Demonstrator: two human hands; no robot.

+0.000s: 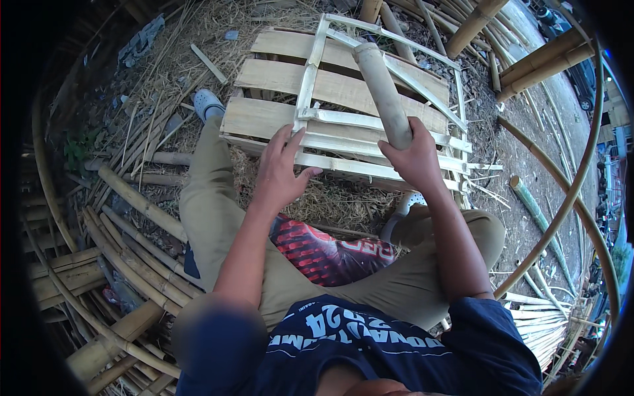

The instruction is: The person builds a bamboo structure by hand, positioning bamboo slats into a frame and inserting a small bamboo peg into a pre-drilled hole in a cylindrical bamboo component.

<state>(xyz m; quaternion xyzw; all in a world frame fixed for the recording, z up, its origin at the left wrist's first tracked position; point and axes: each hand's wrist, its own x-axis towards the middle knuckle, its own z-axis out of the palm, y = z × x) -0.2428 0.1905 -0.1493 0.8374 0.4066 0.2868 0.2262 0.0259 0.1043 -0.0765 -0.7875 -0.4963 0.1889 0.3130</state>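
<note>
My right hand (416, 155) is closed round the lower end of a short, thick bamboo club (382, 92), whose other end is raised away from me over the work. Under it lies a frame of pale split-bamboo strips (309, 82) with a slanting crosspiece. My left hand (277, 168) grips the near left corner of this frame, thumb and fingers set apart around the strip ends. The frame rests on a low stand of broad wooden slats (264, 77). Where the fingertips meet the strips is partly hidden.
Bamboo poles (142, 201) lie stacked at my left, with straw and shavings on the ground. Upright bamboo posts (475, 26) stand beyond the slats. A green pole (541, 218) and curved bamboo (588, 224) are at right. A red-black printed cloth (317, 251) lies between my legs.
</note>
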